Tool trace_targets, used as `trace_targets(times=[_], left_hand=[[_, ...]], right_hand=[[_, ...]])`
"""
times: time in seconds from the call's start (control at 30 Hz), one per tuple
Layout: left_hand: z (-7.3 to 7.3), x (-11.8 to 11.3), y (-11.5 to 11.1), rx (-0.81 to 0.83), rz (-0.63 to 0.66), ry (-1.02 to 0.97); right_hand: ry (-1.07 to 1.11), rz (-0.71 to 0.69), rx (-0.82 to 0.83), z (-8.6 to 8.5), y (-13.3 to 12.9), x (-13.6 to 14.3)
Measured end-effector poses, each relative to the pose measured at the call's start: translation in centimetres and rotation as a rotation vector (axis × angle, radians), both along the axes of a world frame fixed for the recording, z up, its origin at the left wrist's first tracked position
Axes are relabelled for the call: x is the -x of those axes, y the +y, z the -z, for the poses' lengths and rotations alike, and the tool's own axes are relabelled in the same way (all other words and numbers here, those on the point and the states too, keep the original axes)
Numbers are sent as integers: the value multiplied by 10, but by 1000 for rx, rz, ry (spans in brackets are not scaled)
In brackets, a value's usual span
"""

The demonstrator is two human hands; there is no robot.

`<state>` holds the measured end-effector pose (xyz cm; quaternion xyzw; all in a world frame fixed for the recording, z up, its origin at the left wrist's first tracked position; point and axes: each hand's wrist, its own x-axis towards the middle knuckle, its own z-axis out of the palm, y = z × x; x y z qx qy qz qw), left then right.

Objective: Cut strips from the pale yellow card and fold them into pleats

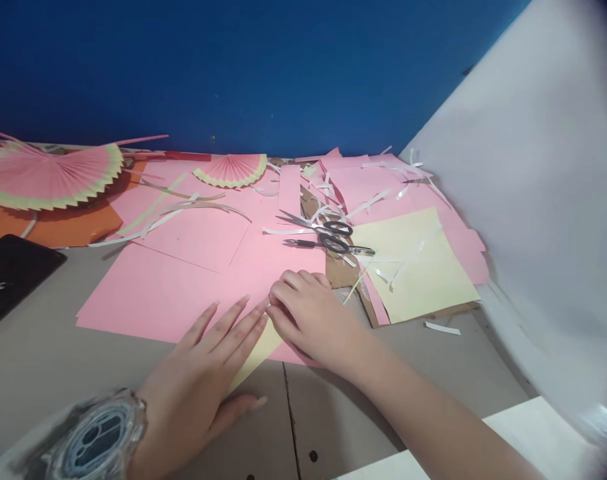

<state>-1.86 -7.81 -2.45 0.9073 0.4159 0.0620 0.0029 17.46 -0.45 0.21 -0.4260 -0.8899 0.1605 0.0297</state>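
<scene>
- My left hand (198,367) lies flat, fingers extended, over yellow paper (261,347) at seven o'clock; uneven pressure could skew it.
- My right hand (311,320) curls; I can't tell whether its grip pinches paper. Slipping could crease it.
- Scissors (329,235), one o'clock from those knuckles: pushing forward could knock them.

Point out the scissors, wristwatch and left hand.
Scissors (321,231): head view, near the pivot.
Wristwatch (99,435): head view, on the dial.
Left hand (196,377): head view, back of the hand.

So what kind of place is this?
Probably a craft spot at a table: scissors lie out, there are big pink sheets, and at the back sits a pleated pink-and-yellow paper fan.
</scene>
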Motion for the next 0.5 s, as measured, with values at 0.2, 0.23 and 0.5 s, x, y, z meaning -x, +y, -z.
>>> trace_targets(times=[0.2,0.23,0.5], left_hand=[[3,10,-2,-23,20,42],[3,11,-3,-27,20,43],[0,15,-9,-12,6,40]], right_hand=[[50,30,66,-4,-3,-5],[52,25,79,-5,-4,-6],[72,-1,77,-7,-7,-6]])
